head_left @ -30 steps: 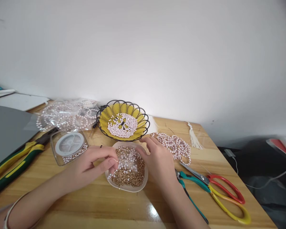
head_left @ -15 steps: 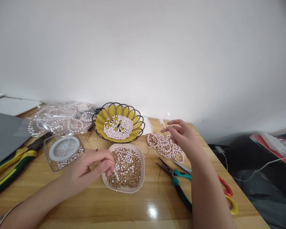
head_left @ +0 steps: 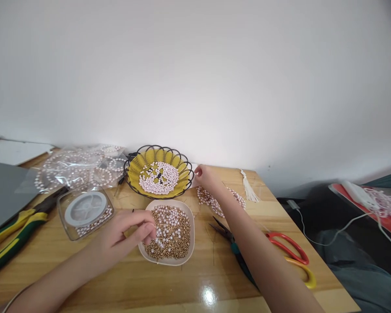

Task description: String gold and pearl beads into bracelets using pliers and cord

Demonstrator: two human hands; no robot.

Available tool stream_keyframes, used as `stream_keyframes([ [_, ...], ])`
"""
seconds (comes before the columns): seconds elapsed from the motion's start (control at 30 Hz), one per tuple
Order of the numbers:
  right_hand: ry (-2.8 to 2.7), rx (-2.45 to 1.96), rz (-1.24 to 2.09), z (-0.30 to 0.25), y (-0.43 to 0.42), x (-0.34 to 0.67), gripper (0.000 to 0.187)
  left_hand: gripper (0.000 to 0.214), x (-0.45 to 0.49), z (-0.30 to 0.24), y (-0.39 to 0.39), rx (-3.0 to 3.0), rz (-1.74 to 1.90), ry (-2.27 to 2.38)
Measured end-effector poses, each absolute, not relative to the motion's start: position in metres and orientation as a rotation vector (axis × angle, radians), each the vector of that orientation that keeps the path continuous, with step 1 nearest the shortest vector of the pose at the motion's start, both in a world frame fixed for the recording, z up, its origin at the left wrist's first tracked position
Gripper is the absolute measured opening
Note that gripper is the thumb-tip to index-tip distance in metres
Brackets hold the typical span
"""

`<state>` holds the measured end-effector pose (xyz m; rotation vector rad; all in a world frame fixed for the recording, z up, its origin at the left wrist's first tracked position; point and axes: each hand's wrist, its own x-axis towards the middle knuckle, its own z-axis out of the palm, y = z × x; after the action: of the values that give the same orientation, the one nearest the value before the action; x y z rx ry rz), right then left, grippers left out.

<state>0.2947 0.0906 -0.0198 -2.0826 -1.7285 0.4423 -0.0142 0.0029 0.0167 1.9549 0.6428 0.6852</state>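
Note:
My left hand (head_left: 133,228) is pinched at the left rim of a pale square dish (head_left: 192,232). A short line of white pearl beads (head_left: 159,241) seems to hang from its fingertips over the dish, though the thread itself barely shows. Gold and white beads (head_left: 179,243) fill the dish. My right hand (head_left: 207,177) is closed, fingers curled, just right of a yellow-and-black basket (head_left: 135,171) holding pale pearl beads (head_left: 161,179). Whatever its fingertips grip is too small to see. Under my right forearm lies a heap of pink bead strands (head_left: 211,202), partly hidden.
Needle-nose pliers (head_left: 236,250) and red-yellow-handled scissors (head_left: 293,248) lie partly under my right arm. A cream tassel (head_left: 248,187) is at the back right. On the left are a clear box (head_left: 62,217) with a spool, bagged bead strands (head_left: 74,167), and large green-yellow pliers (head_left: 29,228).
My right hand has moved left, from above the bead strands to beside the basket, and its fingers have curled in. The tassel has come into sight. My left hand stays at the dish.

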Motion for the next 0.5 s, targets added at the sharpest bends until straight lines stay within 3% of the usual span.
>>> stream_keyframes([
  [0.17,-1.85,-1.933,0.605,-0.008,0.086,0.3,0.022,0.032,-0.014,0.017,0.002,1.958,0.665,0.655],
  [0.33,-1.766,-1.936,0.533,0.02,0.044,0.312,0.033,0.033,-0.013,0.018,0.003,1.97,0.668,0.678],
  [0.5,-1.809,-2.058,0.563,0.038,-0.048,0.339,0.024,0.034,-0.013,0.019,0.003,1.917,0.666,0.724],
])
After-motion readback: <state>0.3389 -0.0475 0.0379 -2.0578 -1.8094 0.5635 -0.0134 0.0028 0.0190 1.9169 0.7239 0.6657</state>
